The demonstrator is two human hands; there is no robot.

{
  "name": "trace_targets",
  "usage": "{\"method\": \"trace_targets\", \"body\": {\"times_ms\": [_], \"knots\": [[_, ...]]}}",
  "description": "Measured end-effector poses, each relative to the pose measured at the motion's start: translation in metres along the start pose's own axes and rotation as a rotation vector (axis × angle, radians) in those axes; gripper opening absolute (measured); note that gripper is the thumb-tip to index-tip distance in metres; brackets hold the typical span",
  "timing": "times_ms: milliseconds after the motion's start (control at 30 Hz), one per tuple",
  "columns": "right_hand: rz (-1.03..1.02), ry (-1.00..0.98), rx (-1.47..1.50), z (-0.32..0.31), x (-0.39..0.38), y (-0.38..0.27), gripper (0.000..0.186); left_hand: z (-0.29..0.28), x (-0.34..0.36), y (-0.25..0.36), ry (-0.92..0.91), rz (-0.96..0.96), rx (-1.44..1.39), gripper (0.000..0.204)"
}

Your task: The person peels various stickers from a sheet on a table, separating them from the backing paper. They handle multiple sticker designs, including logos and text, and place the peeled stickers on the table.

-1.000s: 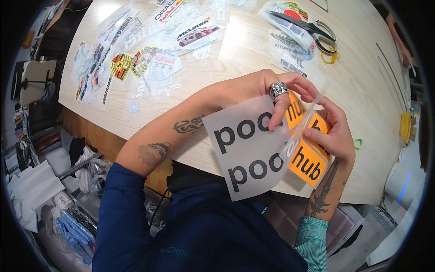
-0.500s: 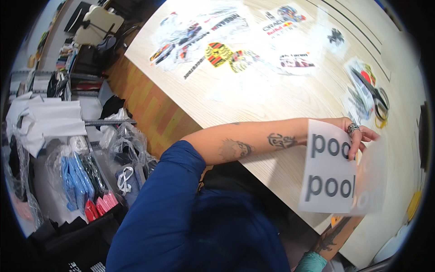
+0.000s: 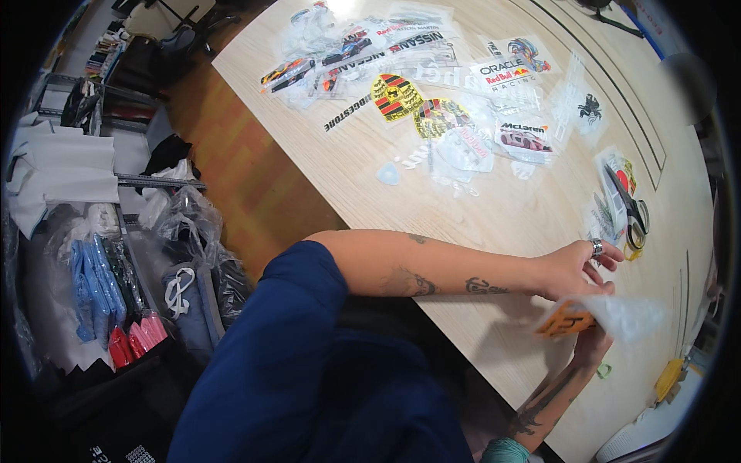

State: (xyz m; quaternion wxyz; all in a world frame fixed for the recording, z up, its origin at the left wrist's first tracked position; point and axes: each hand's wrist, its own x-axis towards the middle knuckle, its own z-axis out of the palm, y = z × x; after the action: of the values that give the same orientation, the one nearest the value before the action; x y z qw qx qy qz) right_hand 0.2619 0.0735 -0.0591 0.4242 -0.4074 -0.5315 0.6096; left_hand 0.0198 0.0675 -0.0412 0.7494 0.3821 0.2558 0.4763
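A printed film sheet (image 3: 567, 318), partly orange with dark lettering and partly see-through, hangs tilted and blurred above the table's right side. My right hand (image 3: 593, 343) grips it from below; the sheet covers most of those fingers. Just above its upper edge is my left hand (image 3: 575, 268), a silver ring on one finger. The fingers of that hand are bent but apart, with nothing plainly between them. Black-handled scissors (image 3: 631, 207) lie beyond my left hand, on top of small printed pieces.
Many printed transfers lie across the far table (image 3: 363, 166), including a yellow-and-red crest (image 3: 397, 98) and a dark figure (image 3: 590, 108). On the left, shelving holds bagged blue clothes (image 3: 96, 278) and pink packs (image 3: 148, 332). A yellow object (image 3: 668, 378) sits at the right edge.
The pale sheet with large grey letters no longer faces me; a tilted orange-printed sheet shows lower down. My left hand has shifted slightly left and down. The view has shifted.
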Motion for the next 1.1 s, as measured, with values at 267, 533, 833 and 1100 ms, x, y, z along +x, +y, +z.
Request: {"method": "trace_targets", "body": {"times_ms": [267,533,833,1100], "knots": [[0.116,0.231,-0.307,0.017,0.007,-0.019,0.027,0.001,-0.002,-0.003,0.045,0.195,-0.165,0.087],[-0.021,0.137,-0.294,0.045,0.009,-0.042,0.034,-0.004,-0.001,0.013,0.198,0.116,0.168,0.038],[0.17,0.165,0.027,0.017,0.007,-0.042,0.028,-0.008,0.008,0.021,0.45,0.307,0.052,0.023],[-0.294,0.443,-0.32,-0.003,0.013,-0.045,0.011,-0.045,0.016,0.034,0.38,0.349,0.159,0.036]]}}
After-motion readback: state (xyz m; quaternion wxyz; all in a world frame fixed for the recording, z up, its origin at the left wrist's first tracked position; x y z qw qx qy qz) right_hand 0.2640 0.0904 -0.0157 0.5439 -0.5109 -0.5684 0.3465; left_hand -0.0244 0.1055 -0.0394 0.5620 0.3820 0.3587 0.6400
